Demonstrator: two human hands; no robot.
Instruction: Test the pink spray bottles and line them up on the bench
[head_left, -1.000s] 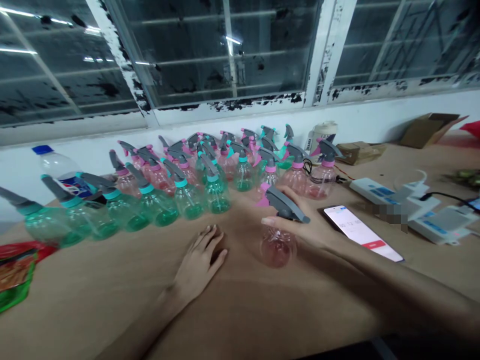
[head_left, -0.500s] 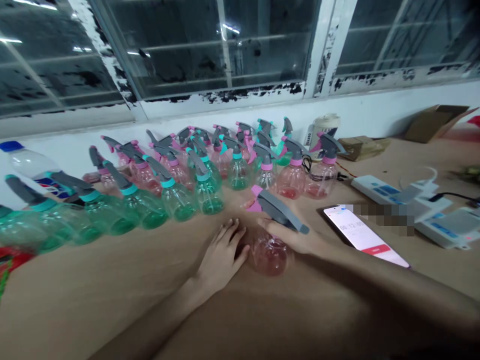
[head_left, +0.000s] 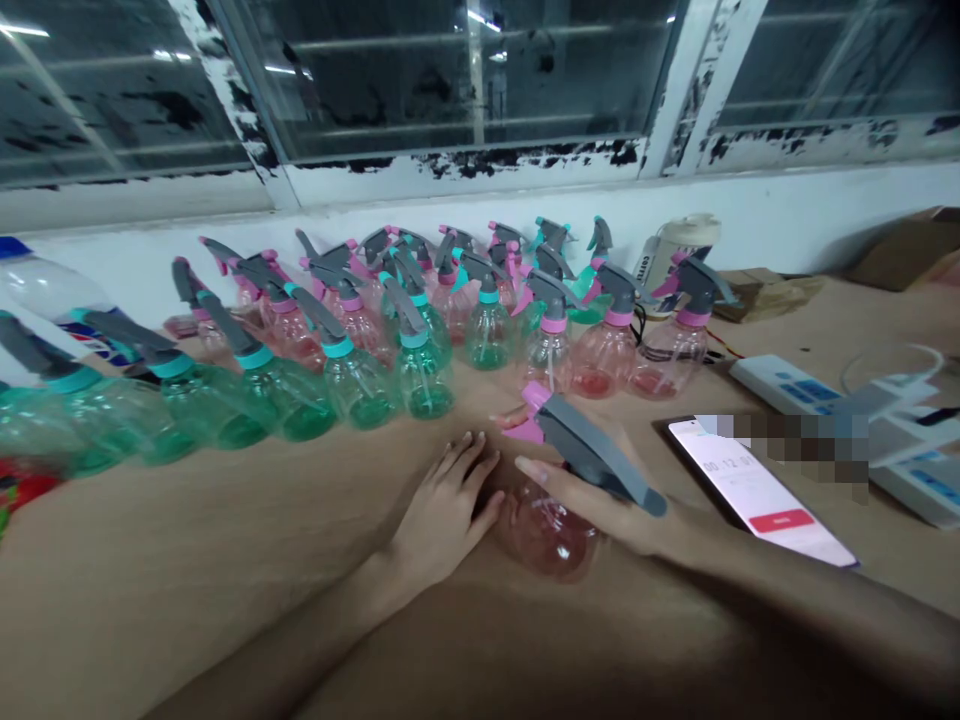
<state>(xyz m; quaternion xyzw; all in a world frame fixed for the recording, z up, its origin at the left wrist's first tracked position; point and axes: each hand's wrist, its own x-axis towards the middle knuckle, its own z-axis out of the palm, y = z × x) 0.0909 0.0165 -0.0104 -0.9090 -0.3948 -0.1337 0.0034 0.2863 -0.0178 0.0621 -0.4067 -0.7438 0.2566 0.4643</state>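
My right hand point(head_left: 600, 505) is wrapped round the neck of a pink spray bottle point(head_left: 559, 545), which has a grey sprayer head and a pink nozzle and trigger. The bottle leans a little, its nozzle pointing away to the left; my fingers partly cover its neck. Flat on the table, fingers spread, lies my left hand point(head_left: 442, 515), its thumb close to the bottle's left side. Whether the thumb touches the bottle I cannot tell. Beyond both hands stand several green spray bottles point(head_left: 371, 385) and several other pink spray bottles point(head_left: 604, 360).
A phone point(head_left: 761, 490) showing a running timer lies right of the bottle, with white power strips point(head_left: 787, 385) beyond it. Against the wall are a white cup point(head_left: 679, 250), a cardboard box point(head_left: 907, 250) and a blue-capped plastic bottle point(head_left: 45, 285). Something red point(head_left: 30, 485) lies at the left edge.
My view has shifted slightly. The pink spray bottle in my right hand sits a little nearer to me. My left hand stays flat on the table.
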